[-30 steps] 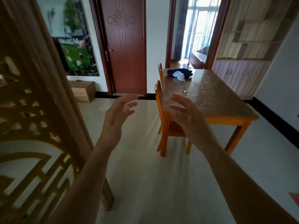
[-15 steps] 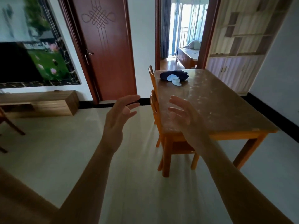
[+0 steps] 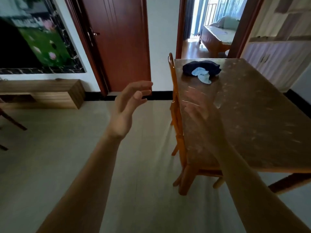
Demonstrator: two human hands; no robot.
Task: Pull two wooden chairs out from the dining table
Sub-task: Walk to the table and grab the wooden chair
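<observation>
Far to the left of your left hand (image 3: 127,106), a low bench (image 3: 42,93) runs along the wall under a dark panel (image 3: 38,47); it is well apart from your reach and no obstacle. A dark chair leg (image 3: 11,118) shows at the frame's left edge, also clear of you.

Your left hand is raised over bare floor (image 3: 67,157), open, fingers loosely curled, gripping nothing. It looks poised for a chair back but is not yet touching one. Beyond it stands a closed door (image 3: 117,42).

Just right of that hand, the near chair (image 3: 180,148) is tucked against the table's (image 3: 260,123) left side, its seat under the top, and the far chair (image 3: 171,64) sits behind it, likewise pushed in. Both wait to be pulled leftward, and the open floor on that side gives them room.

Your right hand (image 3: 198,108) is blurred, over the table edge just beside the near chair's back; it seems open, holding nothing. You will probably need to reach the top rail from here.

Beyond your right hand, a dark cloth (image 3: 202,68) with a pale blue rag (image 3: 202,75) lies on the table, clear of the chairs. Further right is a cabinet (image 3: 277,61).
</observation>
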